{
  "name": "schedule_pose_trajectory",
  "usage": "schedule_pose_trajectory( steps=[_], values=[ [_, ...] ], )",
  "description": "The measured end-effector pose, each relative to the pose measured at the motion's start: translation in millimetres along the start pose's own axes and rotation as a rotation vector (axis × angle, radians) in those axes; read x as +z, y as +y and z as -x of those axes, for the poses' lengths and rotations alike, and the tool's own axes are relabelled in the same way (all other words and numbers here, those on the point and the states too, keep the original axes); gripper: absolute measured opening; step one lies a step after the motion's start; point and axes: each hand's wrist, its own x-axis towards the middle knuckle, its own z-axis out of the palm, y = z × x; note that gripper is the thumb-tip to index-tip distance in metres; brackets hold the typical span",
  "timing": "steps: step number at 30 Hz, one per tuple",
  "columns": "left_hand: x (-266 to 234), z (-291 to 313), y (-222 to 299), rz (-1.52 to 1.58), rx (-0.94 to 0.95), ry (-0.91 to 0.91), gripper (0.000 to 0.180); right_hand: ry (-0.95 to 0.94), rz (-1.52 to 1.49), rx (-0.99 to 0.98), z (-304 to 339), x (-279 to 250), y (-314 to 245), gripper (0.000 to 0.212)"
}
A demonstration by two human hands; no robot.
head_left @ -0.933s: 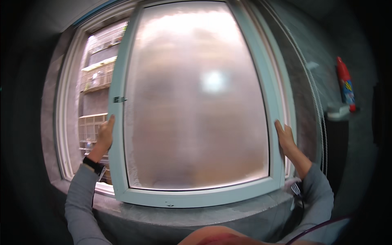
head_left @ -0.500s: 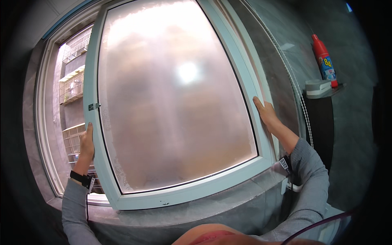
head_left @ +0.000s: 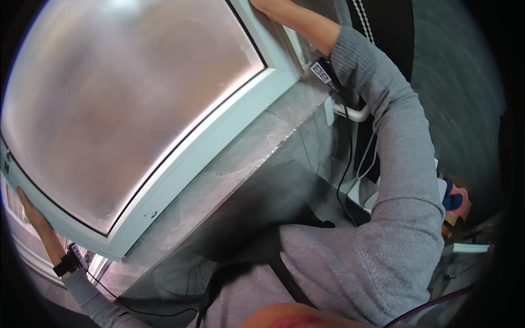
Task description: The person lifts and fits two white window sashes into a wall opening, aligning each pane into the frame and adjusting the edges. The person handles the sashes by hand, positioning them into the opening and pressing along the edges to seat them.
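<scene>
A window sash [head_left: 180,158] with a pale frame and a frosted pane [head_left: 136,104] stands tilted across the view, its lower edge at the stone sill [head_left: 219,169]. My left hand [head_left: 36,217] grips the outer edge of the frame at the lower left, thumb showing and the other fingers hidden behind it. At the top edge of the view, my right hand [head_left: 265,4] is at the sash's right side. Only a part of that hand shows; its fingertips are cut off or hidden. A small dark latch [head_left: 7,158] sits on the left stile.
A white bar [head_left: 355,113] is fixed by the sill, with a beaded blind cord [head_left: 367,158] hanging beside it. Thin black cables [head_left: 345,164] run from my wrist straps. At the lower right are blue and pink items [head_left: 458,199] in a brown box.
The view has swung down and to the right, so the sash appears tilted and higher left. Both hands stay at its sides. The red bottle has left the view; the floor items have come in.
</scene>
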Motion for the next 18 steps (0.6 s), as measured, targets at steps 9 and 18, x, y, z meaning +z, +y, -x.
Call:
schedule_pose_trajectory(
  steps=[9,18],
  values=[
    [-8,-35,-2,-0.197,0.114,0.011,0.056,0.066,0.026,-0.131,-23,17,9,0.059],
    [-39,-62,-31,-0.202,0.091,-0.033,0.057,0.078,-0.025,-0.073,-22,21,6,0.057]
  ],
)
